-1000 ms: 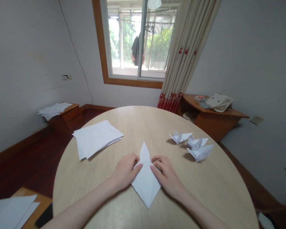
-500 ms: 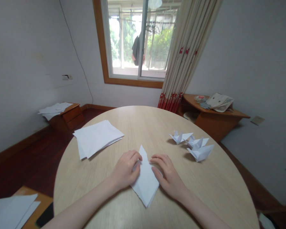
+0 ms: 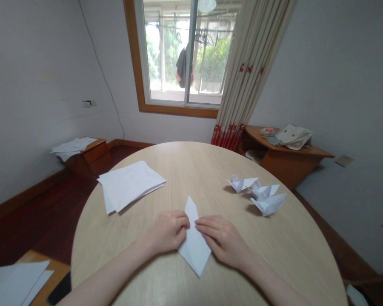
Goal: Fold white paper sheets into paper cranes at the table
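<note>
A folded sheet of white paper [image 3: 195, 250], long and diamond-shaped, lies on the round wooden table with one point facing away and one facing me. My left hand [image 3: 170, 229] has its fingers curled over the paper's left edge, thumb tucked in against it. On the opposite edge, my right hand [image 3: 224, 239] presses its fingertips together near the paper's middle. The undersides of both hands' grips are hidden. Several folded white paper birds [image 3: 268, 204] stand to the right, apart from my hands.
A stack of white sheets [image 3: 132, 185] lies at the table's left. More paper [image 3: 17, 280] rests on a low wooden surface at lower left, beside a dark object [image 3: 60, 289]. A corner desk [image 3: 274, 165] holding a cloth bag [image 3: 294, 136] stands beyond the round table [image 3: 185, 159].
Both hands have come slightly nearer me along the paper. My right fingers have moved inward onto its edge and closed together. The paper's near point has shifted slightly right.
</note>
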A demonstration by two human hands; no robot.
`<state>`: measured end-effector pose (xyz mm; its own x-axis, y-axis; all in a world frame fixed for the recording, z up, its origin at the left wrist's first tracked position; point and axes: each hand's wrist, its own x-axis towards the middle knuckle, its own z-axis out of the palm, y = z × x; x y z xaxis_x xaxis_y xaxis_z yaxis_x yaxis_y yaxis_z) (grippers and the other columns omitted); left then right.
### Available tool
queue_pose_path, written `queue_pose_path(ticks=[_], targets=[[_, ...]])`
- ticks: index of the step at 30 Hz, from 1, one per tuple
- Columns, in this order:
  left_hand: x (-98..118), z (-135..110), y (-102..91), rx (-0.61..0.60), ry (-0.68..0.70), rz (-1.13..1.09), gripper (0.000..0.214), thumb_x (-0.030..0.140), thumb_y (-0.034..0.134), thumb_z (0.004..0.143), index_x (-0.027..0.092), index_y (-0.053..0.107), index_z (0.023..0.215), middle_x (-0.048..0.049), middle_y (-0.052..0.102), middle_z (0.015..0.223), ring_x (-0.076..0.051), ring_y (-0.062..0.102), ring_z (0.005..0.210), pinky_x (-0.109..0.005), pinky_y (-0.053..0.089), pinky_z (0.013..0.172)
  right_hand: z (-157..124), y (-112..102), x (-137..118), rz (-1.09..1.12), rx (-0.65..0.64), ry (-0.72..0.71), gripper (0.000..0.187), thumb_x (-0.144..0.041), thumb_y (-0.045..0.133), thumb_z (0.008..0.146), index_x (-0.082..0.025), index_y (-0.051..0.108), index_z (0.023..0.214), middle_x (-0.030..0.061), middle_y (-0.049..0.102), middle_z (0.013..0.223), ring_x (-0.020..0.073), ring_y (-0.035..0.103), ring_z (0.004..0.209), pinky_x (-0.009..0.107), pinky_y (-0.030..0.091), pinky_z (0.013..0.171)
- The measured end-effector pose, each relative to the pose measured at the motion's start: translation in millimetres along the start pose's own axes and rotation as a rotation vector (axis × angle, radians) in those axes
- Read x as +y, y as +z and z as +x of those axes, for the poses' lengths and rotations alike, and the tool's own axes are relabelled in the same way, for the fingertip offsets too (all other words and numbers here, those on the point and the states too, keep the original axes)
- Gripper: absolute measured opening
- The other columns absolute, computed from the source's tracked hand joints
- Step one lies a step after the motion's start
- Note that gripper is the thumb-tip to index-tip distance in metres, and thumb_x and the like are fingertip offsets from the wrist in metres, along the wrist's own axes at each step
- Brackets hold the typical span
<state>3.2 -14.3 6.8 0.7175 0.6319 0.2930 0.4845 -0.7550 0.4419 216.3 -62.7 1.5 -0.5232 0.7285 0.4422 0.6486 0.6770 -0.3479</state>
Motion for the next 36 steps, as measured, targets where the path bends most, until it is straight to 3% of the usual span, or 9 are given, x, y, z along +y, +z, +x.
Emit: queue_pose_path(ticks=[11, 16, 19, 24, 27, 36], targets=[[-3.7, -0.7, 3.8, -0.054, 0.009, -0.071, 0.031, 0.01, 0.045, 0.082, 0.02, 0.068, 0.1, -0.0041, 0.07, 0.105, -0.019, 0.067, 0.094, -0.028, 0.05, 0.084, -2.5, 6.0, 7.1, 0.028, -0.085, 0.099, 0.034, -0.016, 0.049, 0.089, -0.025, 0.067, 0.117, 0.0064, 0.068, 0.119, 0.023, 0.064, 0.108, 0.042, 0.052, 0.094], [-5.2, -0.8, 1.3, -0.098, -0.011, -0.092, 0.034, 0.018, 0.052, 0.086, 0.02, 0.063, 0.118, -0.0073, 0.063, 0.122, -0.022, 0.061, 0.109, -0.034, 0.047, 0.096, -2.2, -1.4, 11.0, 0.048, -0.187, 0.183, 0.037, -0.022, 0.053, 0.091, -0.024, 0.06, 0.127, 0.0079, 0.059, 0.131, 0.0245, 0.057, 0.12, 0.044, 0.046, 0.102], [-6.1, -0.1, -0.3, -0.135, -0.038, -0.107, 0.039, 0.028, 0.059, 0.087, 0.018, 0.058, 0.125, -0.0107, 0.059, 0.13, -0.025, 0.056, 0.118, -0.038, 0.043, 0.102, -2.4, -6.4, 13.8, 0.085, -0.256, 0.221, 0.048, -0.03, 0.063, 0.087, -0.024, 0.054, 0.133, 0.0095, 0.051, 0.139, 0.0264, 0.049, 0.127, 0.046, 0.041, 0.106], [-7.0, 0.8, -0.6, -0.167, -0.043, -0.136, 0.068, 0.047, 0.077, 0.07, 0.019, 0.056, 0.128, -0.0144, 0.054, 0.136, -0.028, 0.052, 0.124, -0.041, 0.041, 0.104, -3.6, -8.0, 16.5, 0.13, -0.28, 0.249, 0.081, -0.05, 0.079, 0.067, -0.024, 0.049, 0.137, 0.0129, 0.044, 0.144, 0.0306, 0.043, 0.131, 0.048, 0.036, 0.109], [-6.9, 1.2, 0.4, -0.155, -0.015, -0.141, 0.079, 0.049, 0.083, 0.06, 0.019, 0.055, 0.129, -0.0153, 0.053, 0.136, -0.031, 0.052, 0.123, -0.043, 0.042, 0.103, -2.9, -7.5, 16.2, 0.127, -0.283, 0.218, 0.094, -0.053, 0.083, 0.057, -0.022, 0.047, 0.138, 0.0144, 0.044, 0.144, 0.0323, 0.041, 0.133, 0.049, 0.035, 0.11], [-7.2, 2.2, 0.7, -0.151, 0.007, -0.156, 0.088, 0.044, 0.086, 0.057, 0.021, 0.05, 0.134, -0.0151, 0.053, 0.136, -0.031, 0.051, 0.124, -0.043, 0.042, 0.103, -0.5, -8.4, 13.3, 0.103, -0.3, 0.228, 0.095, -0.053, 0.084, 0.056, -0.018, 0.049, 0.137, 0.0176, 0.044, 0.143, 0.0324, 0.043, 0.132, 0.048, 0.036, 0.109]])
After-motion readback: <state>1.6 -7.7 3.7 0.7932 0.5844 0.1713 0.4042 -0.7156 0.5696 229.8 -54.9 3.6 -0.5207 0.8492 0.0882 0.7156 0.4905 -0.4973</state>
